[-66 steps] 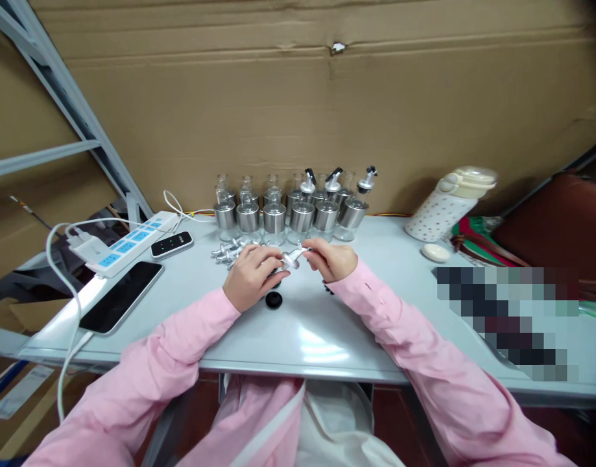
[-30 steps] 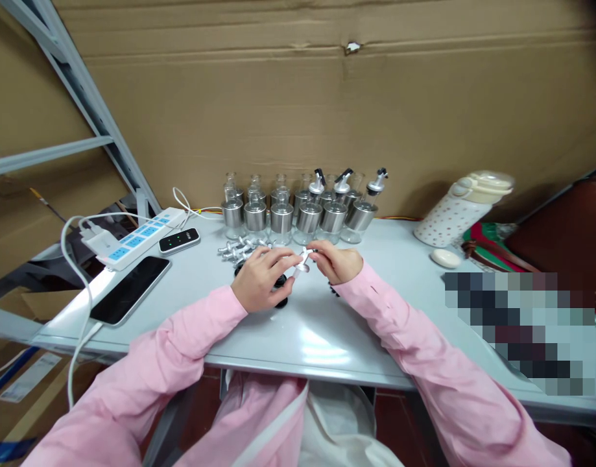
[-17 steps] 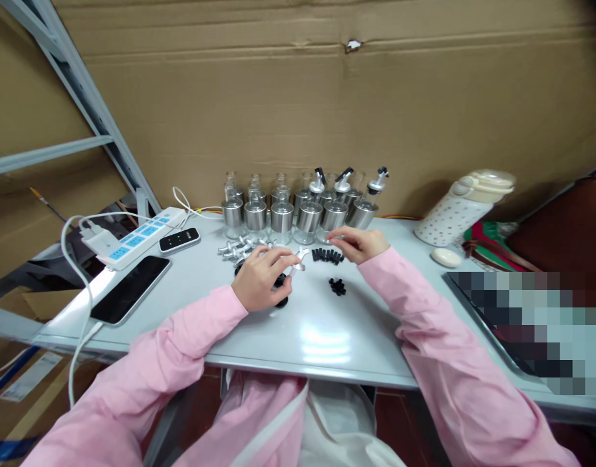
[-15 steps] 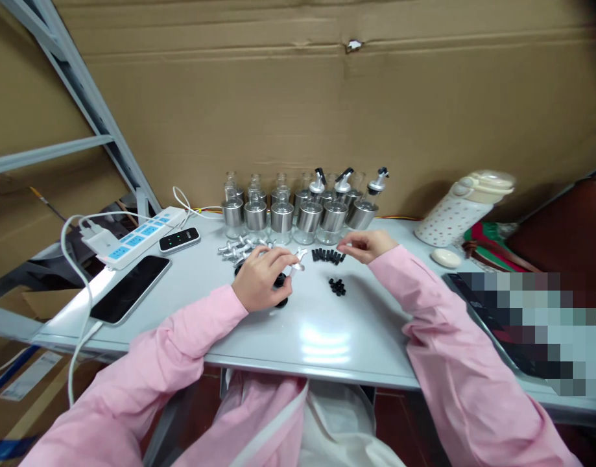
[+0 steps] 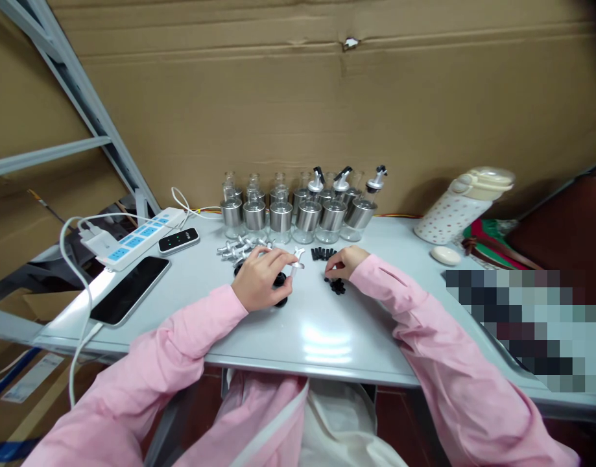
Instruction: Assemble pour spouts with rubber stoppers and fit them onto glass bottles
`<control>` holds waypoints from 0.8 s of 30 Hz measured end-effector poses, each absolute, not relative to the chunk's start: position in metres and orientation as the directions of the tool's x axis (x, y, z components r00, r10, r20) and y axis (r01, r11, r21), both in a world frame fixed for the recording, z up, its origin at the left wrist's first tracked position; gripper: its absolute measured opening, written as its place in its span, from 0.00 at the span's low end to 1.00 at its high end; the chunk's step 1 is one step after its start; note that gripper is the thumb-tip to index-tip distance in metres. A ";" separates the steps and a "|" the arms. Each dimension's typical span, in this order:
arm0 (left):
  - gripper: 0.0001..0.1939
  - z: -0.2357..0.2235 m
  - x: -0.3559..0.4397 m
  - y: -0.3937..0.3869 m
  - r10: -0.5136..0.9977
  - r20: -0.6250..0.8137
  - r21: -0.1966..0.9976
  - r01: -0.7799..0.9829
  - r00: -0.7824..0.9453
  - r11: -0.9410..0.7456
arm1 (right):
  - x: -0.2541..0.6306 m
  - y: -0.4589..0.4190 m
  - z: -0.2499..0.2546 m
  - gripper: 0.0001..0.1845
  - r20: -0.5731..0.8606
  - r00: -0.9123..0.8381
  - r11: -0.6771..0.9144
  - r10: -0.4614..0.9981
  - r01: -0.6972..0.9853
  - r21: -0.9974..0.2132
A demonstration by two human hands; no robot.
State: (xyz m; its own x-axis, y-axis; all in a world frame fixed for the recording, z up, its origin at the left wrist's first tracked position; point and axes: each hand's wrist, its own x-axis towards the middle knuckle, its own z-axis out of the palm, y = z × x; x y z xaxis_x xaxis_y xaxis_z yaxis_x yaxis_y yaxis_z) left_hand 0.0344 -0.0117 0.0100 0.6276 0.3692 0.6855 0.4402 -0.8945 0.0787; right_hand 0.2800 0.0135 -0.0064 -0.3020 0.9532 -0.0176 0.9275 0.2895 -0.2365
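Note:
My left hand [image 5: 259, 275] pinches a small silver pourer spout [image 5: 296, 258] above the white table [image 5: 317, 324], over two round black caps [image 5: 279, 290]. My right hand [image 5: 345, 262] is curled, fingertips down on a small heap of tiny black parts [image 5: 335, 285]. A short row of black stoppers [image 5: 323, 253] lies just behind it. More silver spouts [image 5: 237, 248] lie left of my left hand. Several glass bottles with steel collars [image 5: 298, 209] stand in rows at the back; three carry pourers.
A white power strip [image 5: 132, 238] with cables, a black remote [image 5: 178, 240] and a phone [image 5: 130, 289] lie at the left. A spotted flask [image 5: 460, 206] and a cream oval thing [image 5: 447, 255] sit at the right. Cardboard walls the back.
My right hand let go of the spout, reached out to the row of black stoppers, then came back down onto the heap of tiny black parts. My left hand kept the spout almost still.

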 end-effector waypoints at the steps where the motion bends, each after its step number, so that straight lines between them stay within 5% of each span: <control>1: 0.14 0.010 0.035 -0.012 0.371 0.682 0.080 0.439 0.630 -0.895 | 0.279 0.014 -0.007 0.02 0.000 -0.301 0.294 0.953 0.928 -0.229; 14: 0.14 0.011 0.034 -0.013 0.372 0.677 0.084 0.436 0.635 -0.896 | 0.277 0.012 -0.012 0.04 0.181 -0.320 0.353 0.930 0.914 -0.197; 24: 0.13 0.010 0.035 -0.012 0.342 0.662 0.054 0.412 0.667 -0.909 | 0.263 -0.001 0.008 0.00 0.338 -0.296 0.412 0.893 0.840 -0.354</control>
State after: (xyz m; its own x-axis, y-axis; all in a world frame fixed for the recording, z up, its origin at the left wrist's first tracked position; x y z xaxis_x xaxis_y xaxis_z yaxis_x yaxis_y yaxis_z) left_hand 0.0348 -0.0122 0.0097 0.6672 0.3418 0.6619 0.4124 -0.9094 0.0539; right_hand 0.2630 -0.0012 0.0077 -0.2960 0.8935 0.3378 0.8397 0.4120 -0.3539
